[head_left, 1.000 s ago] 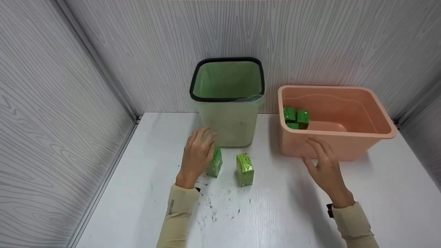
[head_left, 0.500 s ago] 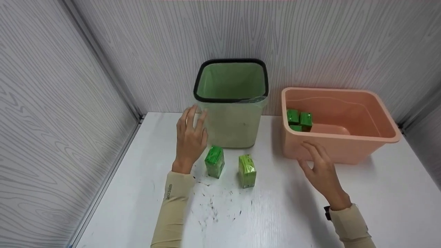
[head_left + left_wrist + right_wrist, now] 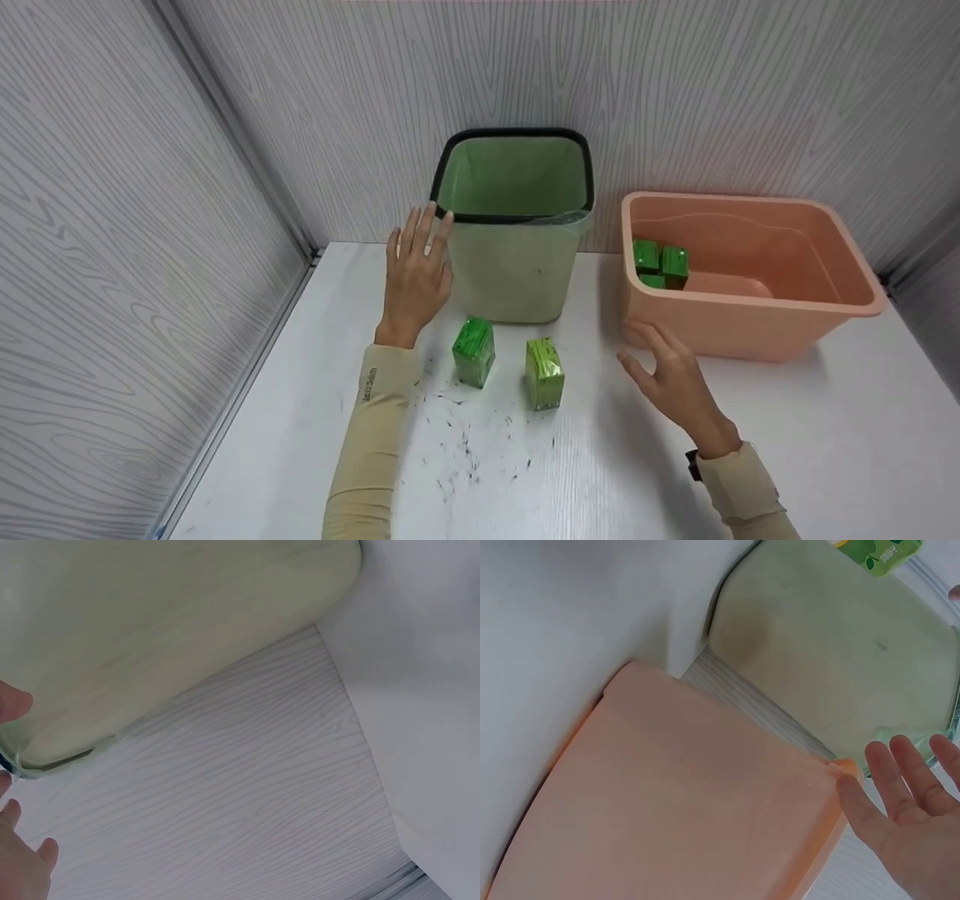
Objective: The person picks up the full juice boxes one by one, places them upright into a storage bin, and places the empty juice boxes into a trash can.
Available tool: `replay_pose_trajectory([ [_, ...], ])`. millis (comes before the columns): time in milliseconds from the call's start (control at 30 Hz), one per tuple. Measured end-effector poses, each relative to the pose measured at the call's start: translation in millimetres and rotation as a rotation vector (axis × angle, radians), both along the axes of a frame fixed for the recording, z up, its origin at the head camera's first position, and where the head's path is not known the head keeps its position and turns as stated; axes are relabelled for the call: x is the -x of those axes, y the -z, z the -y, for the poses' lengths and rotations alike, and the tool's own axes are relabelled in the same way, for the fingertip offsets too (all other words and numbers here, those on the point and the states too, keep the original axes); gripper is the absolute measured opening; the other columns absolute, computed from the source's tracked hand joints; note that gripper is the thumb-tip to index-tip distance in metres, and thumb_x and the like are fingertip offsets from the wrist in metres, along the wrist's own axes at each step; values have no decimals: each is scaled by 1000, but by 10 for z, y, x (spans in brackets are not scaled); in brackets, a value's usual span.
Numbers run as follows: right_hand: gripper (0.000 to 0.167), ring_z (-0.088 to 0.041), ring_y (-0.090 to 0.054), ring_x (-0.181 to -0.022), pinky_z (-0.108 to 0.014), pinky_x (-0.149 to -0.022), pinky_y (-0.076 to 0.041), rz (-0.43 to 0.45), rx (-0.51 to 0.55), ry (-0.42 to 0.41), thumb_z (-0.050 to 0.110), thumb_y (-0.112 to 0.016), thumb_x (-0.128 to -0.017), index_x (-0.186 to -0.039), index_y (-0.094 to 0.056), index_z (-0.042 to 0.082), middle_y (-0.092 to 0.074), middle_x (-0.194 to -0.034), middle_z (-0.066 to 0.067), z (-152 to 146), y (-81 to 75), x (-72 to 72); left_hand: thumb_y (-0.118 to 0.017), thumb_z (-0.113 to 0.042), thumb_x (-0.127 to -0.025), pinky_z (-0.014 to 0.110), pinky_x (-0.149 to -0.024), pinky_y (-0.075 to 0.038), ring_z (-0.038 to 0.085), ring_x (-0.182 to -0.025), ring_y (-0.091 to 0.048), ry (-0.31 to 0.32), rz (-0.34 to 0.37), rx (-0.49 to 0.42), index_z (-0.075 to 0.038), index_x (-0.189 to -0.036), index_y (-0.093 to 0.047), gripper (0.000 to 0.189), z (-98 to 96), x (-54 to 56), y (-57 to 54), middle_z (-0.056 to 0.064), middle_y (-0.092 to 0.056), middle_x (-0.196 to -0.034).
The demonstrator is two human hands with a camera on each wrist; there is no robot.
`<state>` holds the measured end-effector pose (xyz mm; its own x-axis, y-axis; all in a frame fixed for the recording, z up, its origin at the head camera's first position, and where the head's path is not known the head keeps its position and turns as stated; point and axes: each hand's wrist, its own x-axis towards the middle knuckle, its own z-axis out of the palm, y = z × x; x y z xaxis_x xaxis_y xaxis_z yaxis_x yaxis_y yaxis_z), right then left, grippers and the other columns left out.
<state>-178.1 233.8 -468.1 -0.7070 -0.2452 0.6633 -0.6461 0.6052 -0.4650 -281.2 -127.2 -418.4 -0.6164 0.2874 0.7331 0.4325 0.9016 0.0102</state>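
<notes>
In the head view my left hand (image 3: 415, 281) is raised at the left side of the pale green bin (image 3: 510, 270), fingers extended and the fingertips by its black rim (image 3: 517, 219). It holds nothing. My right hand (image 3: 671, 379) hovers in front of the pink tub (image 3: 735, 330), palm down with thumb and fingers apart and nothing between them. Two small drink cartons stand upright on the table in front of the bin: a darker green carton (image 3: 474, 352) on the left and a lighter green carton (image 3: 544, 373) on the right.
Several green cartons (image 3: 675, 264) sit in the left end of the pink tub. Small dark specks (image 3: 469, 454) are scattered over the white table (image 3: 585, 480). Wood-grain panels (image 3: 360, 90) stand behind and to the left.
My left hand has moved up from the darker green carton to the bin's rim, its fingers straightening. My right hand has drifted a little left. Both cartons remain standing.
</notes>
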Motion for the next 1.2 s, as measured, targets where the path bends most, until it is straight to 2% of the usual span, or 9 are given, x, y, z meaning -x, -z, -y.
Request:
replay_pose_trajectory([
  [100,48,-36,-63,-113,-36,-98,-49,69,-30,-46,0,-81,-83,-126,-62,-6,-63,-124,-22,47,7,26,-59,-7,-97,58,-116,-22,36,-147,-30,12,4,-9,-6,-154,-42,59,10,36,20,19,-37,-158],
  [233,55,-39,-56,-123,-56,-98,-47,193,-72,-105,10,-82,-86,-134,-58,-4,-58,-132,-21,127,32,64,-60,-4,-95,58,-116,-24,37,-147,-30,65,-22,-30,-5,-152,-45,59,-7,75,-25,20,-39,-156],
  [433,67,-39,-50,-132,-58,-102,-44,299,-110,-208,17,-83,-86,-142,-51,-1,-52,-142,-19,277,91,135,-64,5,-88,47,-112,-36,36,-145,-35,173,-50,-120,-1,-148,-48,64,-11,112,-22,22,-42,-153],
  [600,75,-39,-44,-137,-59,-105,-41,377,-139,-265,16,-84,-85,-148,-46,2,-47,-148,-19,380,94,200,-65,7,-86,45,-94,-52,33,-145,-35,184,-63,-171,-3,-147,-49,63,-25,141,9,20,-43,-152],
  [700,79,-37,-43,-138,-58,-105,-41,422,-157,-273,13,-84,-83,-151,-44,5,-44,-151,-17,428,77,235,-65,6,-87,45,-85,-55,32,-146,-34,173,-65,-188,-4,-147,-49,63,-64,160,12,19,-42,-153],
  [800,81,-36,-43,-139,-57,-105,-41,445,-173,-287,13,-85,-83,-152,-43,7,-43,-152,-15,471,69,262,-67,1,-86,50,-97,-49,31,-146,-35,138,-82,-173,-5,-147,-50,64,-102,153,10,18,-43,-153],
  [900,81,-37,-42,-139,-57,-104,-42,448,-197,-297,13,-85,-83,-152,-42,7,-42,-152,-16,510,75,275,-71,-6,-84,58,-113,-31,32,-146,-34,96,-90,-136,-7,-148,-49,68,-125,138,19,18,-42,-153],
  [1033,77,-38,-42,-139,-57,-104,-43,437,-231,-312,11,-84,-84,-150,-44,4,-42,-152,-16,556,93,281,-77,-13,-82,62,-116,-20,32,-148,-31,64,-70,-105,-8,-151,-46,75,-140,124,47,19,-39,-156],
  [1200,70,-37,-43,-137,-56,-104,-42,433,-256,-334,8,-83,-84,-146,-50,3,-44,-151,-18,589,118,296,-78,-15,-82,64,-114,-23,33,-149,-28,59,-43,-103,-6,-152,-43,78,-155,123,76,20,-37,-156],
])
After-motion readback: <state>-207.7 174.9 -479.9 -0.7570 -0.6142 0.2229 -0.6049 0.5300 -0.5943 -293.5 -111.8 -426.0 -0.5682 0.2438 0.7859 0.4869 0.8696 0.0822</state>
